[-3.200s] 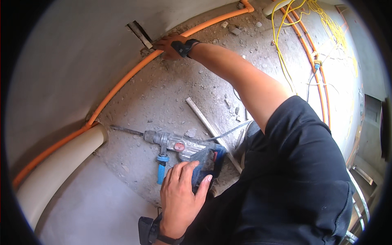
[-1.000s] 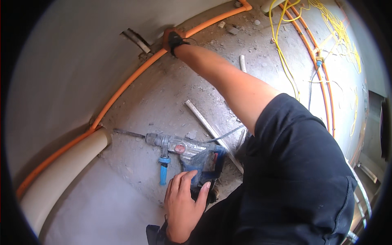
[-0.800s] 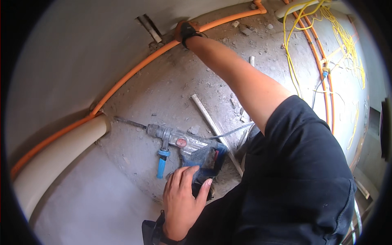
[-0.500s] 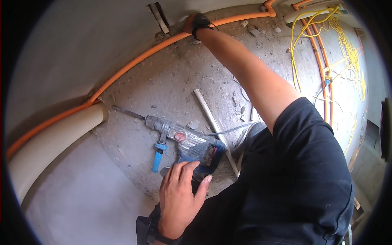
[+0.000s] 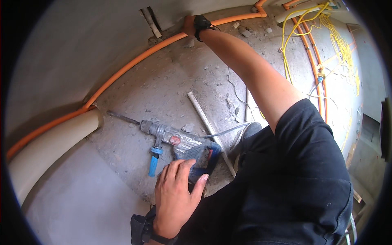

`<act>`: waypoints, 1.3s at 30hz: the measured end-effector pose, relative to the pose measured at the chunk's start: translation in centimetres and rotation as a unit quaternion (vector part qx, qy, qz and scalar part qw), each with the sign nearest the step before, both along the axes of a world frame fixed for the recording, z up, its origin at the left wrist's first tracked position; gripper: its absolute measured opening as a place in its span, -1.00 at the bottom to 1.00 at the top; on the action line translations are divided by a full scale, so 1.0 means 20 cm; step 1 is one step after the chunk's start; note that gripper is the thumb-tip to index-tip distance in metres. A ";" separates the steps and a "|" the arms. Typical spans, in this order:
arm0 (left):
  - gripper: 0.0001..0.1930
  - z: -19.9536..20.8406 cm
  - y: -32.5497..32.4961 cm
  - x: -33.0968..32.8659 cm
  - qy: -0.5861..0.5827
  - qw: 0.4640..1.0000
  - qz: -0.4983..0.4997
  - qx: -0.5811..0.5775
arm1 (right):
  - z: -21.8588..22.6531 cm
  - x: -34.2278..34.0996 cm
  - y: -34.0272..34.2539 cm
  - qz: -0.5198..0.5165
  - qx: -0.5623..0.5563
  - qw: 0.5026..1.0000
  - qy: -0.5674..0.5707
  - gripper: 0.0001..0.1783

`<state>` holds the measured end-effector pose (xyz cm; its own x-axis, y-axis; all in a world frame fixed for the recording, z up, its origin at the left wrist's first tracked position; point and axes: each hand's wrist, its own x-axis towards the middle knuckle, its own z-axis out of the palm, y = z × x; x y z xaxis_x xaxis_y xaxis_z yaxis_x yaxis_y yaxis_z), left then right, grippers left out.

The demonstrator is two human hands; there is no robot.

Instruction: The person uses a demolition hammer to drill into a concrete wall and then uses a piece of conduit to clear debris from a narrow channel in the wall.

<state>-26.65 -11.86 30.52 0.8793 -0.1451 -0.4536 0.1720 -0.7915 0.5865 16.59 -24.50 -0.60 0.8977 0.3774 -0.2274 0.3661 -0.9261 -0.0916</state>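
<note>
My left hand (image 5: 176, 200) is held low in front of me, back of the hand up, thumb and fingers apart, with nothing visible in it. Just beyond its fingertips a dusty rotary hammer drill (image 5: 185, 143) lies on the floor, its blue side handle (image 5: 153, 164) sticking out toward me. The drill's chisel bit (image 5: 123, 117) points left. Stretched far forward, my right hand (image 5: 189, 25) is at the foot of the wall, by the orange pipe (image 5: 143, 56). Its fingers are hidden, so whether it grips anything does not show.
A wide cream pipe (image 5: 57, 149) lies at the left. Near the drill are a long pale strip (image 5: 204, 120), a grey cable (image 5: 228, 131) and rubble (image 5: 188, 128). A narrow slot (image 5: 152, 23) cuts the wall. Yellow cable (image 5: 341, 43) and more orange pipes (image 5: 311, 61) lie at far right.
The view has shifted slightly, so the drill and pipes sit a little farther left. My right hand is a bit farther right of the wall slot. My left hand keeps its pose.
</note>
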 end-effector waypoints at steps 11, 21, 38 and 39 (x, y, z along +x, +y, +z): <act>-0.60 -0.04 0.07 0.06 -0.022 0.998 -0.043 -0.035 | 0.07 -0.08 -0.73 -0.053 -0.044 0.996 -0.056 -0.54; -0.59 -0.02 0.08 0.04 -0.021 0.999 -0.038 -0.017 | -0.21 -0.24 -0.18 0.141 0.038 0.986 0.078 -0.38; -0.57 -0.01 0.10 -0.01 -0.007 0.998 -0.066 -0.022 | -0.15 -1.07 -1.37 -0.160 -0.032 0.938 0.307 -0.17; -0.57 0.00 0.10 -0.01 -0.004 0.998 -0.061 -0.020 | -0.16 -1.18 -1.34 -0.178 -0.058 0.935 0.301 -0.21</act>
<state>-26.94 -9.90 30.47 0.8578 -0.2699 -0.4375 0.0701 -0.7817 0.6197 -7.10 -51.23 -3.86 0.6574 0.0199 -0.7532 -0.0529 -0.9960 -0.0724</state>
